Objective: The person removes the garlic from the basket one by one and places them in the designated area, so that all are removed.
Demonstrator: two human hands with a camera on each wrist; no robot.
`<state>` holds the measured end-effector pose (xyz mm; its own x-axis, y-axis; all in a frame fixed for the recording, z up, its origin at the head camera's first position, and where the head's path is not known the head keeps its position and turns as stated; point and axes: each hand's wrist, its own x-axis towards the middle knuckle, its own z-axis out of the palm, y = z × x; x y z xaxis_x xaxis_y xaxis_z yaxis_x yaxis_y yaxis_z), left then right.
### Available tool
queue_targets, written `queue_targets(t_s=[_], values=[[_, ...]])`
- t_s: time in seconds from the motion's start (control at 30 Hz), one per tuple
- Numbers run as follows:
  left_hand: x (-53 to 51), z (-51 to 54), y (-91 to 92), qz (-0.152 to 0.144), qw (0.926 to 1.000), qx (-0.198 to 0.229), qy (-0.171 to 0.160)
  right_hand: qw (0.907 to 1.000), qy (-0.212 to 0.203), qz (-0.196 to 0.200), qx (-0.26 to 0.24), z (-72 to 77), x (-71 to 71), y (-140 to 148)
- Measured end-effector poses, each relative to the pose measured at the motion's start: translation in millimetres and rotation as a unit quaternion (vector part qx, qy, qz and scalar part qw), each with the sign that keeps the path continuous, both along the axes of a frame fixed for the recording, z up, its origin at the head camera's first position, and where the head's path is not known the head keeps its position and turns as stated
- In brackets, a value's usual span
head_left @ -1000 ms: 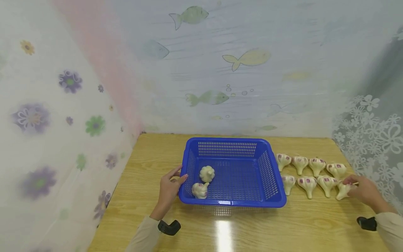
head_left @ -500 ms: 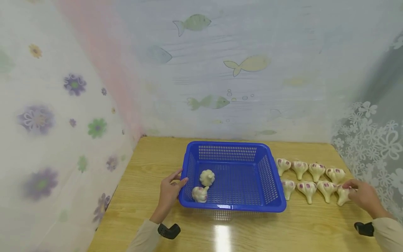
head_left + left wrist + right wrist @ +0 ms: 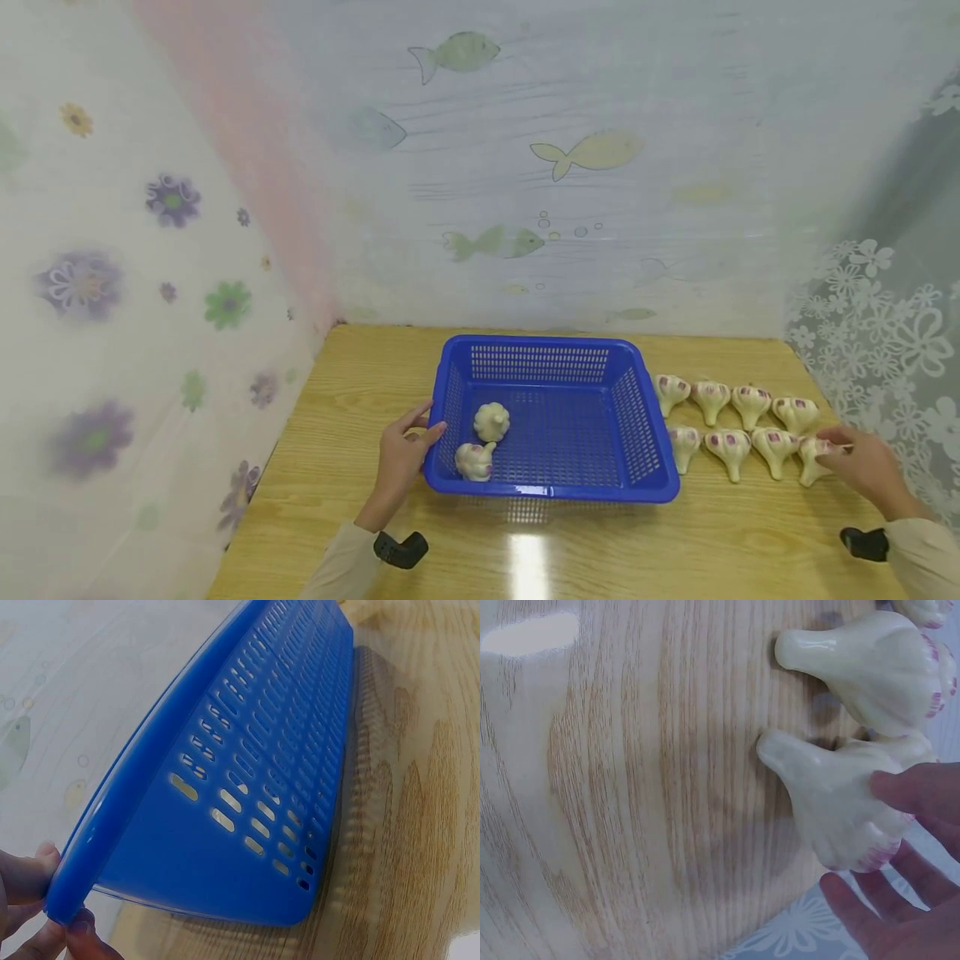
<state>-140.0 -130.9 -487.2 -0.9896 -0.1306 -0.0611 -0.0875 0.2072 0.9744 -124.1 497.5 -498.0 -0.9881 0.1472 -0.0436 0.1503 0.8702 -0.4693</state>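
At the left end of the blue plastic basket (image 3: 540, 493), my left hand (image 3: 401, 450) grips the rim (image 3: 112, 802) between thumb and fingers. Two garlic bulbs (image 3: 475, 462) lie in the basket's left part. On the table to its right, several more garlic bulbs (image 3: 727, 450) form two rows, stems toward me. My right hand (image 3: 870, 471) holds the rightmost garlic bulb (image 3: 832, 795) of the front row, thumb on its upper side and fingers around its purple-marked root end. That bulb is still at the table surface beside its neighbour (image 3: 877, 671).
The wooden table (image 3: 630, 550) runs back to a wall sheet (image 3: 570, 275) printed with fish. Flowered sheets hang at left (image 3: 172, 333) and right (image 3: 900, 333). A bright light reflection shows on the wood in front of the basket.
The head view has tilted slightly, so everything sits a little lower in it. Both hands keep their places, the left at the basket and the right at the end garlic bulb.
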Motion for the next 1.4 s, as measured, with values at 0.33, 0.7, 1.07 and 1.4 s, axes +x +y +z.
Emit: queue_targets(t_s=[0.33,0.7,1.07,1.4], values=[[-6.7,-12.2,-2.6,0.007,0.9999,0.002,0.009,0.9999,0.012,0.008,-0.007,3.9,2.1,-3],[-5.8,-12.9,-4.8,0.004,1.0,0.005,0.005,0.9986,0.026,0.032,0.032,27.5,-5.3,-12],[-4.8,-16.0,-4.7,0.006,0.9999,0.007,0.009,0.9905,0.073,0.116,-0.003,63.5,-21.7,-65],[-6.4,-14.9,-3.2,0.008,1.0,0.004,-0.001,0.9812,0.07,0.178,-0.024,90.5,-35.2,-127]])
